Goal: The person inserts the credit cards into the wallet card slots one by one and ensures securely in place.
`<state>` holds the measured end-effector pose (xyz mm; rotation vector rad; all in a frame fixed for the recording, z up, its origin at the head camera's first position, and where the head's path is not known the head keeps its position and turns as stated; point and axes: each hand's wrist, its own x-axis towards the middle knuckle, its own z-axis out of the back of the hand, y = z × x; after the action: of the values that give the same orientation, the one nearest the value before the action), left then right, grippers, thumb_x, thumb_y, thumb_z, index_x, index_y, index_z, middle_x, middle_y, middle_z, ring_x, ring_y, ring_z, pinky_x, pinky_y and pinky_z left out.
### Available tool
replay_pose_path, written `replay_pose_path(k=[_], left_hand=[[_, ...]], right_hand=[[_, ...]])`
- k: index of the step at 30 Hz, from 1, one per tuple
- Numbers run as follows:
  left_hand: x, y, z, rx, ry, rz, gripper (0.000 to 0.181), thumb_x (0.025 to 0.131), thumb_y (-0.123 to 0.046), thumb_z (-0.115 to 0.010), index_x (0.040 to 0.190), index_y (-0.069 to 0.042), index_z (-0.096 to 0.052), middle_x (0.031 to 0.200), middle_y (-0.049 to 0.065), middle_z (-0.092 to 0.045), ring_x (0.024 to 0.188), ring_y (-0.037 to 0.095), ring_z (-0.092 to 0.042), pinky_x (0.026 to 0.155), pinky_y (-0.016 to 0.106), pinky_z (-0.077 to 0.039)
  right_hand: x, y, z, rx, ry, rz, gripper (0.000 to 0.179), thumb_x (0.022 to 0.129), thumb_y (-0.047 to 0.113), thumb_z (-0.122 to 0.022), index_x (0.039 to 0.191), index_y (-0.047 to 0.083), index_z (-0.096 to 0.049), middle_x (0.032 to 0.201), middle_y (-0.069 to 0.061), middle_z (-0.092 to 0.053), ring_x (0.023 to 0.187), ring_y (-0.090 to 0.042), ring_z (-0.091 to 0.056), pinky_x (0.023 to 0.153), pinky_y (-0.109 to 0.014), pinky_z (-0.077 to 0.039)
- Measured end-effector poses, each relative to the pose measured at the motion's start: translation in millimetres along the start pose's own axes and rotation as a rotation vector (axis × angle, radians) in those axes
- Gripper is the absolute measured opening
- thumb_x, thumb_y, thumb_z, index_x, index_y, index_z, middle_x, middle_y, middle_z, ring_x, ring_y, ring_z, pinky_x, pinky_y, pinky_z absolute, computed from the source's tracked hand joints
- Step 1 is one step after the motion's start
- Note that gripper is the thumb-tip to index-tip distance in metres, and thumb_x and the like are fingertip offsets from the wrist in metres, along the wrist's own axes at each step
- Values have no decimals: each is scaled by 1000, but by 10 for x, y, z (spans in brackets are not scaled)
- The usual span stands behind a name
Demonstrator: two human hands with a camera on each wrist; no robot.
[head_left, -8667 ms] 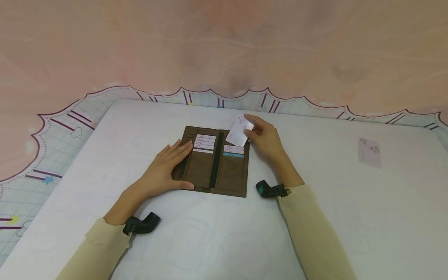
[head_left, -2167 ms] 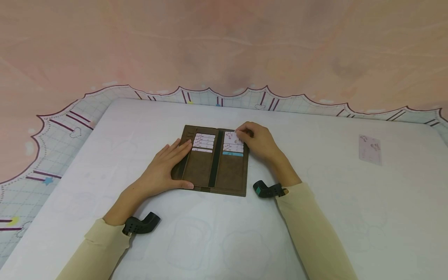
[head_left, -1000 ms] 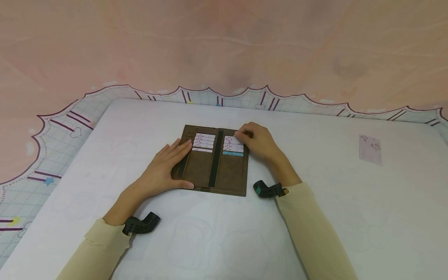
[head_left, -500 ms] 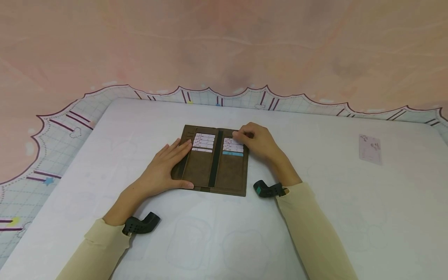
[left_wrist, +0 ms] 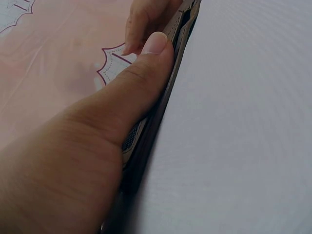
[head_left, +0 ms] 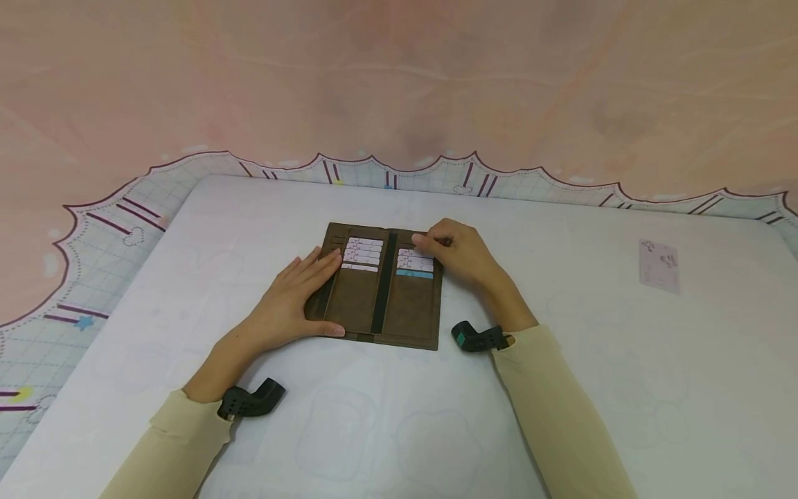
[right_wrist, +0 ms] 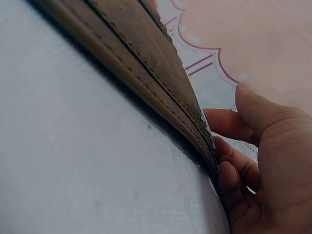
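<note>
A brown wallet [head_left: 356,303] lies spread on the white table, a dark strip down its middle. My left hand [head_left: 289,301] rests along its left side, fingers straight over the edge and thumb on the near edge; the left wrist view has this thumb [left_wrist: 141,73] close up. At the top of the right panel, my right hand [head_left: 461,249] has curled fingers at the uppermost white printed card [head_left: 408,252], most of which is inside its slot. Below it in the same panel show another white card and a blue card [head_left: 414,274]. Several white cards [head_left: 364,249] fill the left panel's slots.
A pale printed card [head_left: 659,266] lies alone on the table [head_left: 561,416] at the far right. Black wrist cameras [head_left: 252,400] are strapped to both wrists. Behind the table's far edge hangs a pinkish backdrop [head_left: 399,83] with a scalloped border.
The right hand brought a white card over the right panel and slid it down into the top slot; it has sunk a little further since half a second ago. The left hand has stayed put.
</note>
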<state>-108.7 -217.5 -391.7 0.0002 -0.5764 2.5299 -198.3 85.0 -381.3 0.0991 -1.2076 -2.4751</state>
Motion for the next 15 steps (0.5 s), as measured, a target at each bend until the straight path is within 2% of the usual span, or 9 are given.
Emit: replay_pose_path(k=[15], left_hand=[[-4,23,-24,-2,-9,-6,112,68,-58,-78,153,-10,-23,157,6,-22,145,28,-7,116,43,-3]], right_hand=[[-6,-1,2,3,10,12,28,92,38,-64,80,14,-70,91,-1,-60,87,-16,-51,80,-33,-43]])
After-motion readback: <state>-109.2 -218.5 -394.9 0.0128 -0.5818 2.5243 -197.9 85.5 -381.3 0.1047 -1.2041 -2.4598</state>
